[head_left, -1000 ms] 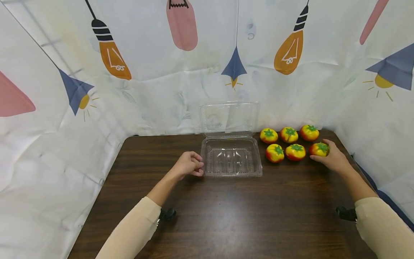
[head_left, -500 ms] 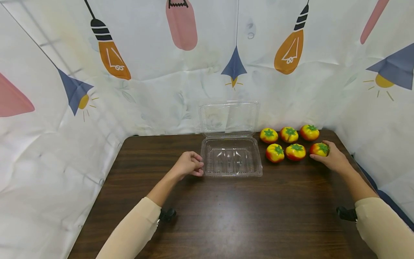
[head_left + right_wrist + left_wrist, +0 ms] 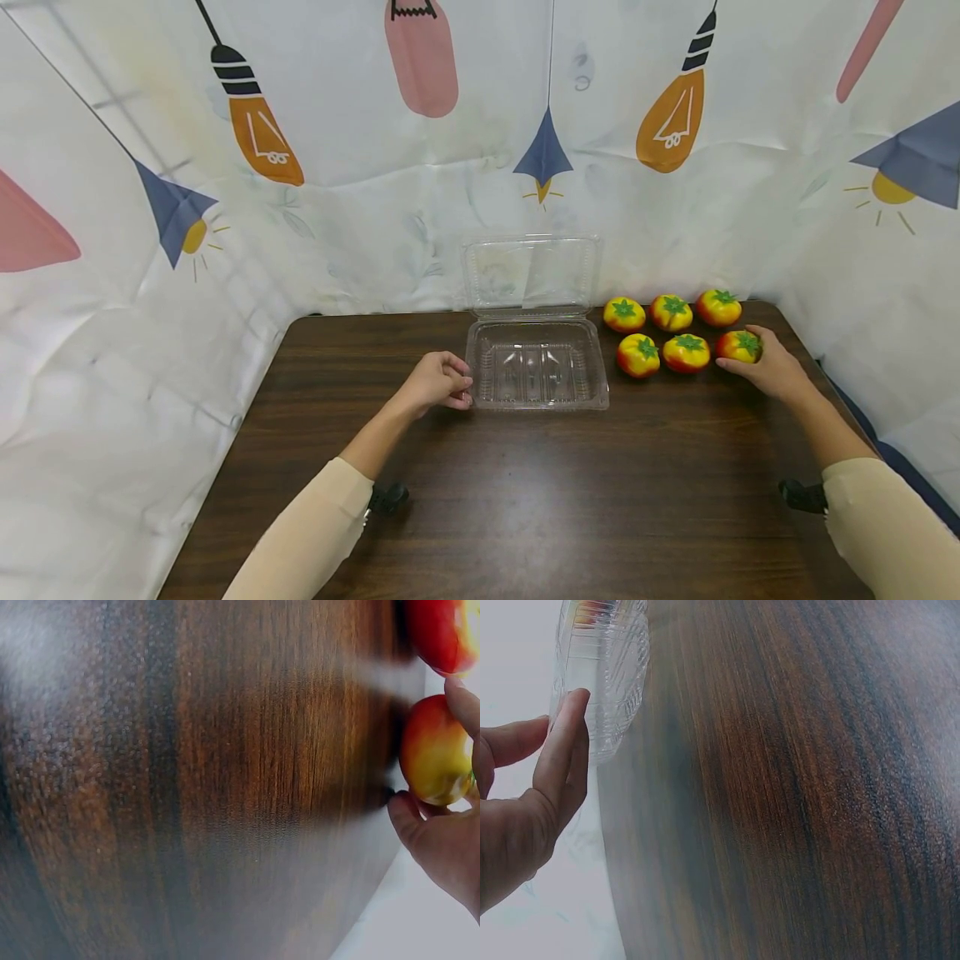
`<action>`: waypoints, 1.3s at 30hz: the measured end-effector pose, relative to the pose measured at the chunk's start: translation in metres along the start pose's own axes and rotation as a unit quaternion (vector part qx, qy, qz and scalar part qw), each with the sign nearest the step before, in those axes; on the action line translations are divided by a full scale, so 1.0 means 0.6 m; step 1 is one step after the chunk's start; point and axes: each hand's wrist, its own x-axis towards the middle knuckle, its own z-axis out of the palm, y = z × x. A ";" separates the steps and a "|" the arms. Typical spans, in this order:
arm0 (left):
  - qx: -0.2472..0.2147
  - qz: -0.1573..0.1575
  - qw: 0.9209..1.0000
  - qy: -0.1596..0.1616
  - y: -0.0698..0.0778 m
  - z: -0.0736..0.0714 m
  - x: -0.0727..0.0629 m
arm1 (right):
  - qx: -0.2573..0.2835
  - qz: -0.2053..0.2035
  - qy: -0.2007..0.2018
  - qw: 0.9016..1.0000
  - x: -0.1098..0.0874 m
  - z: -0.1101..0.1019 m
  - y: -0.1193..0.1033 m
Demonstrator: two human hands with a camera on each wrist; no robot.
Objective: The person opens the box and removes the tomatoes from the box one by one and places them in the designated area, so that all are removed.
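Note:
A clear plastic clamshell container (image 3: pixel 540 398) sits at the back middle of the table, its lid (image 3: pixel 528 275) raised behind it and nothing in its tray. My left hand (image 3: pixel 441 382) is at its left side, with thumb and fingers pinching the rim, as the left wrist view also shows. My right hand (image 3: pixel 776 367) holds a red-and-yellow persimmon (image 3: pixel 739 346), the front right one, between thumb and fingers. That persimmon (image 3: pixel 435 754) appears still down on the table. Several like it, with green leafy tops, stand in two rows, among them the neighbouring persimmon (image 3: pixel 686 353).
The dark wooden table (image 3: pixel 525 500) ends at the back against a white printed cloth (image 3: pixel 360 233), which also hangs on both sides. The back-left persimmon (image 3: pixel 623 315) stands close to the container's right side.
Both hands stay in nearly the same places. The held persimmon and my right fingers have shifted very slightly left.

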 end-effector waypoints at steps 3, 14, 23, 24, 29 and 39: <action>0.000 0.000 1.000 -0.003 0.000 0.000 -0.001 | 0.000 0.002 -0.003 1.000 -0.001 0.000 0.000; -0.002 -0.001 1.000 -0.007 0.002 -0.001 -0.002 | 0.003 0.005 -0.003 1.000 -0.007 -0.004 0.000; 0.000 0.000 1.000 -0.011 0.002 -0.004 0.002 | 0.006 0.013 -0.006 1.000 -0.005 -0.005 0.002; 0.000 0.001 1.000 -0.010 0.002 -0.004 0.002 | 0.006 0.012 -0.004 1.000 -0.005 -0.005 0.002; 0.007 0.002 1.000 0.002 0.002 -0.002 0.000 | 0.007 0.002 0.005 1.000 -0.012 -0.008 0.001; 0.042 0.015 0.998 0.044 0.001 -0.014 -0.004 | 0.024 -0.048 0.047 0.997 -0.021 -0.039 -0.040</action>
